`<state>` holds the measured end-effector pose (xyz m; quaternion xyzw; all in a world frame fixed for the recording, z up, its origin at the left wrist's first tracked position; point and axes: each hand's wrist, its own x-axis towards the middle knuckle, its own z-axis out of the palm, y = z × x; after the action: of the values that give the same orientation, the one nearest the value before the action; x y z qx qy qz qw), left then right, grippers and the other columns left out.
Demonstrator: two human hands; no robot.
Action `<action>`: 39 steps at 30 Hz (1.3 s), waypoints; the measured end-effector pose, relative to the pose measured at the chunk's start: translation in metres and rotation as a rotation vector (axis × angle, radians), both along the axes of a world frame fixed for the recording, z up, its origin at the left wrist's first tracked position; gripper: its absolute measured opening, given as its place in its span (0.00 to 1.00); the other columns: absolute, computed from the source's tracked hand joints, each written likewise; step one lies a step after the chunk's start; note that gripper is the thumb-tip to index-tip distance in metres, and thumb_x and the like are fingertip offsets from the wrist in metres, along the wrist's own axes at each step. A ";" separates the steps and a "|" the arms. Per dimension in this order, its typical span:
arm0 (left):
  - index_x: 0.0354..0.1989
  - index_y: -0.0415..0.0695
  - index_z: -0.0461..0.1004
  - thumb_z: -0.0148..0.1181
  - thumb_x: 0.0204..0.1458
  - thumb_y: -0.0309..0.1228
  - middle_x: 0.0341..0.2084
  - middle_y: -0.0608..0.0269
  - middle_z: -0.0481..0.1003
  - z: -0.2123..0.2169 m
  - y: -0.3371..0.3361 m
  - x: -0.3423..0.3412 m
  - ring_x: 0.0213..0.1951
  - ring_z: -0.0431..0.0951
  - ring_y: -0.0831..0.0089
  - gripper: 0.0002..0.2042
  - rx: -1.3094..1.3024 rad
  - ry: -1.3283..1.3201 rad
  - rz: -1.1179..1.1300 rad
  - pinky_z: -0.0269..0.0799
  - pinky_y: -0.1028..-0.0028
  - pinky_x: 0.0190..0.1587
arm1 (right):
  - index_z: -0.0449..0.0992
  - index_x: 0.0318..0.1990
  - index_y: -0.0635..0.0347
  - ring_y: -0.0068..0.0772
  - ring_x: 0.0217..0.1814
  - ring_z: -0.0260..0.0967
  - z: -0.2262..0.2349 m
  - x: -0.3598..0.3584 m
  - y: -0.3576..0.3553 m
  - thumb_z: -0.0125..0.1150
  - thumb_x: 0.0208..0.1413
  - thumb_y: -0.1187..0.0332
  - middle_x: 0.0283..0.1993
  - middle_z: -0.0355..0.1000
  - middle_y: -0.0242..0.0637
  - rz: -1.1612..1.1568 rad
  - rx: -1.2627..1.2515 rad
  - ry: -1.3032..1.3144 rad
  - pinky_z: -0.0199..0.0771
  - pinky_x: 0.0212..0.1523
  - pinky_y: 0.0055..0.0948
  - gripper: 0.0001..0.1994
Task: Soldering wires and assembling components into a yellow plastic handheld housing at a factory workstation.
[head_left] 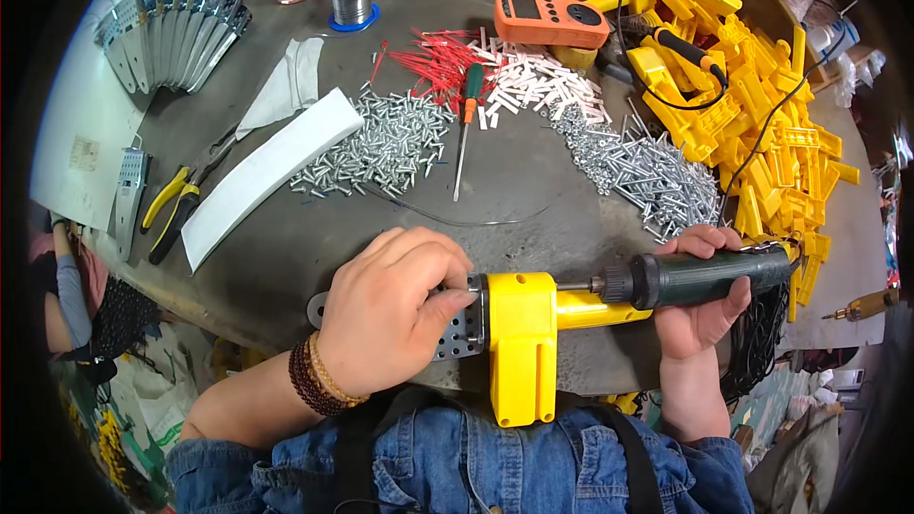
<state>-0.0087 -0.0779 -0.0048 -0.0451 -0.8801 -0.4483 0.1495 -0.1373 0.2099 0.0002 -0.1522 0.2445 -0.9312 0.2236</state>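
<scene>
Denim sleeves framed the bottom of the view, and just above them we held a yellow plastic part against the near edge of the desk, close to the body where both hands could steady it. Our left hand was closed around a perforated metal plate, thumb and fingertips pinching it flat against the left face of the yellow part, apparently so the holes stayed lined up. Our right hand was wrapped tight around a dark green electric screwdriver, held level with its bit pushed into the right side of the yellow part, likely so the bit went in straight.

Beyond the yellpart, two heaps of silver screws lay within easy reach. Beyond those sat red and white wire pieces, a small screwdriver and an orange meter. Right of the yellow part, more yellow parts were piled. To its left lay pliers, a white strip and stacked metal plates.
</scene>
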 end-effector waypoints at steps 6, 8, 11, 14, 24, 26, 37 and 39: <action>0.29 0.42 0.72 0.65 0.37 0.19 0.33 0.56 0.76 -0.006 0.003 -0.005 0.37 0.76 0.54 0.11 -0.020 0.091 0.001 0.71 0.63 0.42 | 0.73 0.52 0.38 0.26 0.52 0.66 -0.004 0.002 0.001 0.74 0.42 0.65 0.48 0.67 0.25 -0.034 0.050 -0.021 0.55 0.69 0.44 0.27; 0.29 0.41 0.72 0.65 0.37 0.18 0.33 0.55 0.77 -0.004 0.001 0.003 0.37 0.76 0.54 0.10 -0.041 0.116 0.007 0.71 0.63 0.41 | 0.73 0.53 0.37 0.25 0.52 0.66 -0.003 0.004 -0.006 0.74 0.42 0.65 0.47 0.67 0.25 0.009 0.013 -0.054 0.55 0.69 0.43 0.27; 0.29 0.40 0.73 0.64 0.37 0.18 0.32 0.55 0.77 -0.002 0.008 0.006 0.36 0.76 0.54 0.09 -0.022 0.107 0.062 0.71 0.63 0.40 | 0.74 0.54 0.36 0.25 0.51 0.66 -0.005 0.003 -0.005 0.75 0.42 0.65 0.48 0.68 0.25 0.027 -0.011 -0.039 0.56 0.69 0.43 0.28; 0.29 0.39 0.73 0.64 0.38 0.18 0.32 0.55 0.77 -0.003 0.008 0.003 0.36 0.76 0.55 0.09 0.014 0.105 0.078 0.71 0.64 0.40 | 0.74 0.54 0.37 0.25 0.52 0.65 -0.005 0.003 -0.002 0.74 0.43 0.66 0.48 0.68 0.26 0.044 -0.023 -0.020 0.55 0.70 0.43 0.27; 0.31 0.38 0.73 0.61 0.40 0.18 0.33 0.53 0.77 -0.005 0.009 0.003 0.37 0.76 0.58 0.08 0.003 0.081 0.057 0.71 0.67 0.42 | 0.74 0.53 0.39 0.29 0.53 0.67 -0.007 0.000 0.000 0.70 0.44 0.70 0.49 0.70 0.29 0.072 -0.088 -0.021 0.51 0.72 0.42 0.25; 0.30 0.38 0.73 0.62 0.40 0.18 0.33 0.54 0.77 -0.003 0.010 0.002 0.37 0.76 0.57 0.08 0.022 0.066 0.065 0.71 0.65 0.42 | 0.74 0.52 0.40 0.29 0.54 0.66 -0.008 0.000 0.000 0.70 0.44 0.70 0.50 0.70 0.29 0.079 -0.092 -0.018 0.50 0.72 0.42 0.25; 0.30 0.39 0.74 0.64 0.39 0.19 0.33 0.54 0.79 -0.002 0.009 0.003 0.37 0.77 0.55 0.08 0.007 0.051 0.088 0.72 0.64 0.41 | 0.73 0.54 0.38 0.27 0.53 0.65 -0.007 -0.001 -0.002 0.71 0.43 0.68 0.49 0.69 0.28 0.070 -0.073 -0.016 0.53 0.71 0.43 0.27; 0.30 0.39 0.74 0.65 0.39 0.20 0.33 0.54 0.79 -0.001 0.009 0.003 0.37 0.78 0.55 0.08 -0.023 0.095 0.077 0.72 0.64 0.41 | 0.73 0.54 0.40 0.30 0.53 0.67 -0.006 0.001 -0.002 0.70 0.43 0.70 0.49 0.71 0.30 0.085 -0.108 -0.021 0.53 0.71 0.43 0.27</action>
<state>-0.0060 -0.0686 -0.0059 -0.0343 -0.8783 -0.4293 0.2077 -0.1366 0.2078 -0.0055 -0.1648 0.1847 -0.9341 0.2571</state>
